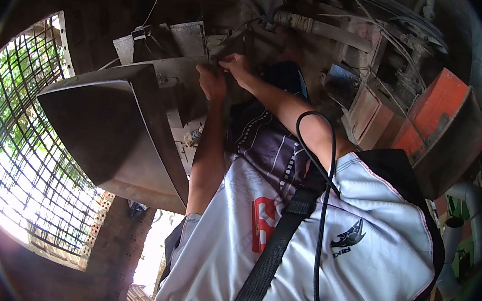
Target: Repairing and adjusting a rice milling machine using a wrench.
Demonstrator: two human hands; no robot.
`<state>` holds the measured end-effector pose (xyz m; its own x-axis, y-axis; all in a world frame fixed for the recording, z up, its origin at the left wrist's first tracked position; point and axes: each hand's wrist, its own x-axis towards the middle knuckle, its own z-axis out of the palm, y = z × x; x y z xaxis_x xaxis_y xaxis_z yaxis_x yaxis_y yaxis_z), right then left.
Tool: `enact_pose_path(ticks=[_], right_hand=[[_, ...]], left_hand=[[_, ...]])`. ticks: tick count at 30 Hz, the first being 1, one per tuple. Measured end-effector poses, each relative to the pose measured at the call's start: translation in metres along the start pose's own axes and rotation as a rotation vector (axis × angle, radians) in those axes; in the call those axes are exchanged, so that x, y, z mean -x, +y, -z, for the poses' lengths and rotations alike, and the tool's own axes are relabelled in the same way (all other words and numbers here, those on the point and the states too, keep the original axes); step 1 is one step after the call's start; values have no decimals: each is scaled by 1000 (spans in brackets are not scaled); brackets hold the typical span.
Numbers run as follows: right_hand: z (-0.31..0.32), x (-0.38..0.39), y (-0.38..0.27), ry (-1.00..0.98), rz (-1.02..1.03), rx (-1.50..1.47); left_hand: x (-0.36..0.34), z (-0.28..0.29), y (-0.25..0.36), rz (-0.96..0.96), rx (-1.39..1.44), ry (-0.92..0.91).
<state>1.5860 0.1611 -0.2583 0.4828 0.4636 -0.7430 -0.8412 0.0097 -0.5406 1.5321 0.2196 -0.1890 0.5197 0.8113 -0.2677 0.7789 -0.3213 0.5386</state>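
A grimy metal plate (177, 71) sits beside a large dark metal housing (100, 121). My left hand (211, 80) is at the plate's right end, its fingers curled, with the fingertips at the plate's edge. Just right of it my right hand (235, 68) has its fingers bent and drawn together. What either hand holds, if anything, is too small and dark to make out. Thin pieces of metal (165, 38) stand behind the plate. A small pale fitting (190, 136) shows below, beside my left forearm.
At the right are an orange metal housing (433, 110), a brownish box (370, 116) and pale pipes (465, 204). A pipe (342, 36) with wires runs across the top. A barred window (36, 132) fills the left. A black cable (320, 238) loops over my right arm.
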Motion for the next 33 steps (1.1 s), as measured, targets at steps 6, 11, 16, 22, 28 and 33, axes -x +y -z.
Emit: enact_pose_path(ticks=[6,11,16,22,28,33], right_hand=[[-3,-5,6,116,350,538],[-10,-1,4,133,538,721],[-14,-1,5,179,488,804],[-18,-1,-1,118,300,880],[-20,-17,-2,68,-178,641],[-15,-16,-10,21,-395,420]], left_hand=[[-2,6,4,41,-27,-1],[-4,7,7,1,36,21],[-6,6,10,67,26,23],[-5,7,3,60,28,23],[-3,9,8,22,1,27],[-4,13,8,104,18,-12]])
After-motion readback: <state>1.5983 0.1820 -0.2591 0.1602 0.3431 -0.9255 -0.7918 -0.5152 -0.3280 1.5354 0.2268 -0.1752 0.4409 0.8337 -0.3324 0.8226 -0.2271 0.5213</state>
